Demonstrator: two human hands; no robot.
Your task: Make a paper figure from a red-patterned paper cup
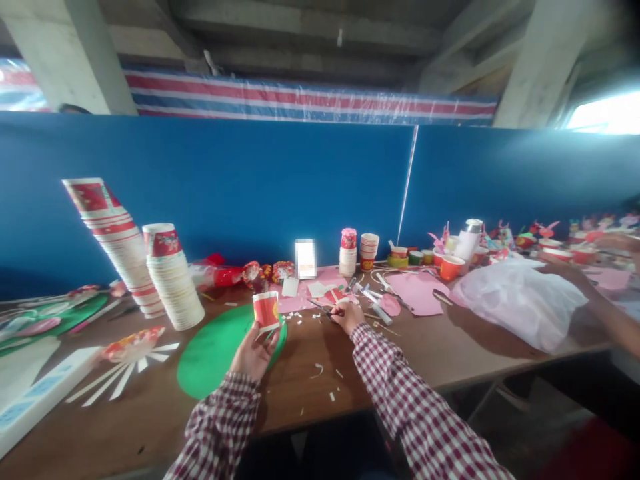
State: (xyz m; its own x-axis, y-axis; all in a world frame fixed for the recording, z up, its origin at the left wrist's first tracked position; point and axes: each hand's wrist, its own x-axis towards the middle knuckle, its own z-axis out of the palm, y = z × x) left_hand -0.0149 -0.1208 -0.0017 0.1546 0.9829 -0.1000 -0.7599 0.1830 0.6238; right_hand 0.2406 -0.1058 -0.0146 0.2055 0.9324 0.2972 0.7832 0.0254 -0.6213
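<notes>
Fingers and thumb of my left hand (254, 353) grip a red and white paper cup (267, 311) with a yellow mark, raised above the edge of a round green mat (213, 357). My right hand (349, 316) is closed around a pair of scissors (323, 309), whose blades point left toward the cup but stay apart from it. White paper scraps lie on the table under and between my hands. Beyond the scissors is a pink sheet (290, 301) with cut paper pieces on it.
Tall leaning stacks of paper cups (175, 287) stand at the left, near a cut cup with splayed strips (133, 350) and a white power strip (37, 397). Shorter cup stacks (349, 257) stand behind. A plastic bag (520, 300) and another person's arm (595, 307) are at the right.
</notes>
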